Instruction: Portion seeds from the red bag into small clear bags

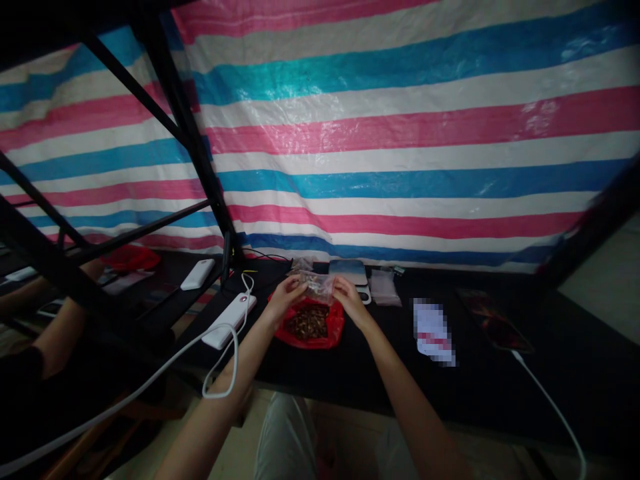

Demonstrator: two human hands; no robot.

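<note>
Apparently holding step: left hand (289,293) and right hand (351,298) pinch clear bag (319,285) at red bag's (336,327) far edge; next calls for steady grip.

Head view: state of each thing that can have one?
Left hand, pinching clear bag
Right hand, pinching clear bag
Clear bag, held between both hands, sealed or open unclear
Red bag, open, brown pieces inside
Phone, lying flat, plugged in
Striped sheet, hung, creased

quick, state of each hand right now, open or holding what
Left hand: closed, holding the left side of a clear plastic bag.
Right hand: closed, holding the bag's right side.
</note>
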